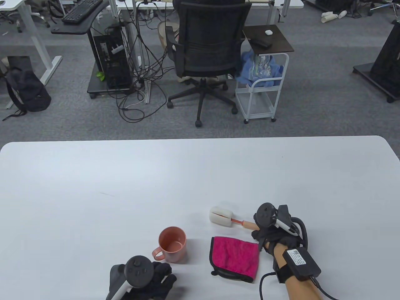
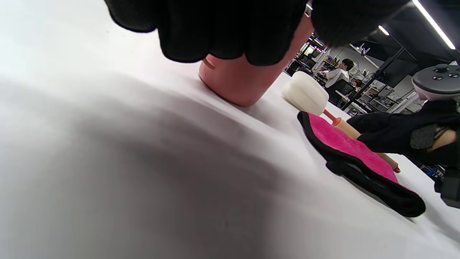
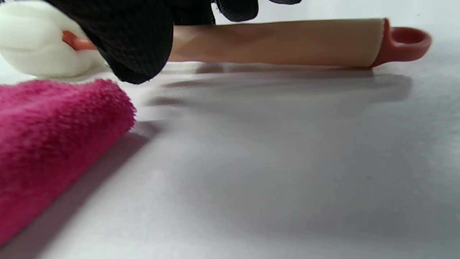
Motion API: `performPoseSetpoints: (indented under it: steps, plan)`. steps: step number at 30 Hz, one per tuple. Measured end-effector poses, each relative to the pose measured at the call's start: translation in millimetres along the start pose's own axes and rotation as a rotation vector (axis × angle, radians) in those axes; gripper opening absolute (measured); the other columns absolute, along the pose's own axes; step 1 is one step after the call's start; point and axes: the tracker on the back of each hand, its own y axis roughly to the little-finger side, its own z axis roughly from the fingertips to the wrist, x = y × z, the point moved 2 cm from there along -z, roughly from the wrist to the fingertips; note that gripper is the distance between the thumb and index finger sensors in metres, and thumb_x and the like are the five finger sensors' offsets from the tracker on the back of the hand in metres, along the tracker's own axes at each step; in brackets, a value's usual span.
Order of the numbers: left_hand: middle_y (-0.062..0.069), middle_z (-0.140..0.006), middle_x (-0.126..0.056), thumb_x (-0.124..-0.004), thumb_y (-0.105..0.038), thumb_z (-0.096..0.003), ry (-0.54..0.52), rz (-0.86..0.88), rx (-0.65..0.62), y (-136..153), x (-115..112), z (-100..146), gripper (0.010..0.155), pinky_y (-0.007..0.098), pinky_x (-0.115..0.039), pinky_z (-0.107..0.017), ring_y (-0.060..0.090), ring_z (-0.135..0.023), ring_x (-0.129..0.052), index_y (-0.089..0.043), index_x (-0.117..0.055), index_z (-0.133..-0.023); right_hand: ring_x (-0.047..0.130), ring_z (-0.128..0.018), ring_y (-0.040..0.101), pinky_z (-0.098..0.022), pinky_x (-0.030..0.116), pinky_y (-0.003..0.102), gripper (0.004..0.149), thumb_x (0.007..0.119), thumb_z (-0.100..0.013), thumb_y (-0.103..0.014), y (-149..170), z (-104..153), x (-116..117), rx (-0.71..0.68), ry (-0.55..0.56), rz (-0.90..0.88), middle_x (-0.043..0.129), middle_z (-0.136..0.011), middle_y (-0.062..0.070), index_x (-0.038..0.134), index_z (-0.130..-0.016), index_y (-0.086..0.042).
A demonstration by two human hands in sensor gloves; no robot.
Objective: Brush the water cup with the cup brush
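A pink cup (image 1: pixel 172 243) with a handle stands upright near the table's front edge; it also shows in the left wrist view (image 2: pixel 237 86). My left hand (image 1: pixel 162 276) is just in front of it, empty, with its fingers (image 2: pixel 215 36) loosely spread and short of the cup. The cup brush (image 1: pixel 221 215), with a white sponge head and a tan handle (image 3: pixel 273 41), lies to the cup's right. My right hand (image 1: pixel 261 234) grips the handle, thumb (image 3: pixel 136 54) in front and the other fingers behind. The sponge head (image 3: pixel 32 43) rests on the table.
A folded magenta cloth (image 1: pixel 234 257) with a black edge lies between the cup and my right hand, close to the brush handle; it also shows in the right wrist view (image 3: pixel 54 126). The white table (image 1: pixel 125 187) stretches away behind. An office chair (image 1: pixel 209 47) stands beyond it.
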Motion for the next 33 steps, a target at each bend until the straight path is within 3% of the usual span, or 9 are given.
performPoseSetpoints:
  steps: [9, 17, 21, 24, 27, 33]
  plan:
    - [0.009, -0.100, -0.060, -0.068, -0.050, -0.0460, 0.007, 0.009, 0.003, 0, 0, 1, 0.056, 0.060, -0.054, -0.071, 0.042, -0.091, -0.068, -0.021, -0.066, -0.094, 0.025, -0.109, 0.040, -0.077, 0.016, 0.063, 0.053, 0.073, -0.054, -0.040, 0, -4, 6, 0.003, 0.016, -0.055, 0.027, -0.116, 0.009, 0.051, -0.101, -0.031]
    - [0.009, -0.101, -0.060, -0.068, -0.050, -0.0460, 0.015, 0.015, 0.005, 0, -1, 1, 0.056, 0.060, -0.054, -0.071, 0.041, -0.092, -0.068, -0.021, -0.066, -0.094, 0.050, -0.103, 0.045, -0.077, 0.032, 0.063, 0.054, 0.074, -0.048, -0.040, 2, 27, -21, -0.056, 0.212, -0.110, 0.052, -0.108, 0.016, 0.055, -0.097, -0.028]
    - [0.009, -0.100, -0.060, -0.068, -0.050, -0.0459, 0.013, 0.021, 0.008, 1, -1, 2, 0.056, 0.060, -0.054, -0.071, 0.042, -0.092, -0.068, -0.021, -0.066, -0.094, 0.075, -0.092, 0.042, -0.073, 0.051, 0.062, 0.054, 0.075, -0.047, -0.040, 1, 52, -28, -0.103, 0.244, -0.153, 0.071, -0.095, 0.016, 0.057, -0.096, -0.027]
    - [0.009, -0.100, -0.060, -0.068, -0.050, -0.0458, 0.013, 0.023, 0.008, 1, -1, 2, 0.056, 0.060, -0.054, -0.071, 0.041, -0.091, -0.068, -0.021, -0.066, -0.094, 0.092, -0.073, 0.037, -0.064, 0.066, 0.059, 0.054, 0.075, -0.046, -0.041, 1, 73, -28, -0.148, 0.245, -0.211, 0.080, -0.083, 0.014, 0.059, -0.096, -0.026]
    - [0.009, -0.100, -0.060, -0.069, -0.050, -0.0458, 0.016, 0.023, 0.011, 2, -1, 3, 0.056, 0.060, -0.055, -0.071, 0.041, -0.091, -0.069, -0.021, -0.066, -0.094, 0.098, -0.055, 0.031, -0.054, 0.074, 0.054, 0.054, 0.074, -0.046, -0.043, 3, 95, -23, -0.182, 0.239, -0.244, 0.083, -0.077, 0.013, 0.059, -0.095, -0.025]
    - [0.009, -0.099, -0.061, -0.069, -0.050, -0.0456, 0.027, 0.018, 0.026, 3, -3, 4, 0.056, 0.060, -0.055, -0.071, 0.041, -0.091, -0.069, -0.021, -0.066, -0.093, 0.099, -0.042, 0.026, -0.040, 0.079, 0.047, 0.055, 0.074, -0.046, -0.044, 2, 128, -9, -0.248, 0.253, -0.297, 0.085, -0.073, 0.013, 0.060, -0.095, -0.024]
